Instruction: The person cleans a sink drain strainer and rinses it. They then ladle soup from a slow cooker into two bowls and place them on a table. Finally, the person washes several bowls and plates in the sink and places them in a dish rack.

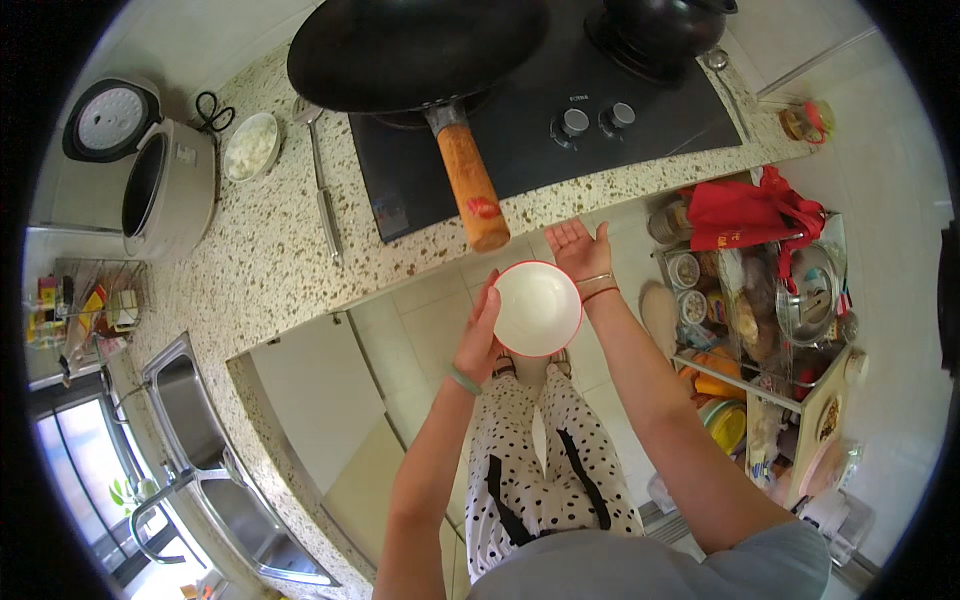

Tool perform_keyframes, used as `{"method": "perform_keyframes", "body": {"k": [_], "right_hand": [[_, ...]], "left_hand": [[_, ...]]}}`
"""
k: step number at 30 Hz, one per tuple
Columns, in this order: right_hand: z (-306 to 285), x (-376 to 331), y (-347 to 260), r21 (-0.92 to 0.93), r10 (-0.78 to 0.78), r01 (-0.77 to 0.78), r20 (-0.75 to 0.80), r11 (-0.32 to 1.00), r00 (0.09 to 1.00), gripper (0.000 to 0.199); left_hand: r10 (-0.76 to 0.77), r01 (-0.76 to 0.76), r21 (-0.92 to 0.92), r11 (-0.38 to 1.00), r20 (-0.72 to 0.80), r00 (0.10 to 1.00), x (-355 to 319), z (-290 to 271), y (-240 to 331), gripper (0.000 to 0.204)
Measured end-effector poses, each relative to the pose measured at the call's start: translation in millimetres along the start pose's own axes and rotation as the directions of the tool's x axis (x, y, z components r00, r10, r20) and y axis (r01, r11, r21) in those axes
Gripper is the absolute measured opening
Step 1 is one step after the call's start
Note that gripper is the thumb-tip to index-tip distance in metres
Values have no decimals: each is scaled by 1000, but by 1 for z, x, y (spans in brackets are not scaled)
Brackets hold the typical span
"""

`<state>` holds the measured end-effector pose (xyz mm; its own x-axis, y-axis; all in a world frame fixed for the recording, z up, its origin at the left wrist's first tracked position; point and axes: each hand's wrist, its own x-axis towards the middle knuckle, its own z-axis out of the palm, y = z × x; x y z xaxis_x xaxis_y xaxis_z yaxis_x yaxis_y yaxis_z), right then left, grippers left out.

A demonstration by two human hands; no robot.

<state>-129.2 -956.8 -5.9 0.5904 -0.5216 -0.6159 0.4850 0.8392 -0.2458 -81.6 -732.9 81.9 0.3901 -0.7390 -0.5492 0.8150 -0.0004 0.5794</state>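
Note:
A white bowl with a red rim [538,308] is held in front of me, below the counter's front edge. My left hand [482,325] grips its left side, the thumb along the rim and the other fingers hidden beneath. The inside of the bowl shows plain white. Just beyond its upper right side, my right hand [578,250] is open, palm up with fingers stretched out, holding nothing. Past both hands, the wooden handle [468,185] of a black wok [410,50] juts over the counter edge. The wok rests on the black cooktop [660,120].
On the speckled counter [270,240] stand an open rice cooker [170,190], a small bowl of white food [252,148] and a long-handled utensil [325,200]. A dark pot [665,35] sits at the back right. A double sink [190,405] lies left; a crammed shelf rack [740,365] stands right.

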Motion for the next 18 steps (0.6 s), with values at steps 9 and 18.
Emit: {"method": "perform_keyframes", "body": {"k": [9,18], "right_hand": [[-17,31,-5,-47,91,-85,141,995,986,65],[-9,3,-16,-117,66,-55,86,992,994,77]], "left_hand": [[7,-5,52,999,-40,999,26,14,3,70],[20,-22,-34,999,-51,999,36,29,-15,74]]}}
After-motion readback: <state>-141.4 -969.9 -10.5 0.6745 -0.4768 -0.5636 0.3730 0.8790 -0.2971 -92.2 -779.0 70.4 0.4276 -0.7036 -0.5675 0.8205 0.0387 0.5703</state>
